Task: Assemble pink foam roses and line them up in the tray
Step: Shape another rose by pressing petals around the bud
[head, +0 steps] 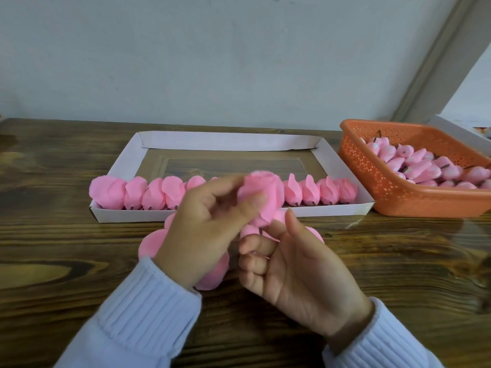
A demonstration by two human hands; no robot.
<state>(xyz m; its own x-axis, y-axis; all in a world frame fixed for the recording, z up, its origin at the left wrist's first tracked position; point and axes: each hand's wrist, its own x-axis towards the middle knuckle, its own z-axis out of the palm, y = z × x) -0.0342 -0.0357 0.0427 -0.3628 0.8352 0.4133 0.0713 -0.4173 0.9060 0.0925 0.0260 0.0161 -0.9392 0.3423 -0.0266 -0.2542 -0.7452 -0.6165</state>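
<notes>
A dark, knotty wooden table (53, 235) ran the width of the view, against a pale wall. On it lay a shallow white cardboard tray (132, 215), with an orange perforated plastic basket (372, 176) just beside its right end. The basket held a heap of small pink foam buds (425, 168), some with dark stems showing.

A row of finished pink foam roses (148, 193) stood side by side along the tray's near wall, from its left corner to nearly its right; the middle of the row was hidden behind the hands. Loose round pink foam petals (151, 243) lay on the table in front of the tray, partly under the left wrist.

Both arms wore pale blue ribbed sleeves (138, 309). The left hand (202, 232) pinched the head of the pink foam rose in progress (263, 197), thumb and fingers pressed on its outer petals, somewhat blurred. The right hand (300, 266) sat just below, fingers curled round the rose's base with the thumb raised beside it. This rose was held above the table, in front of the tray's near wall.
</notes>
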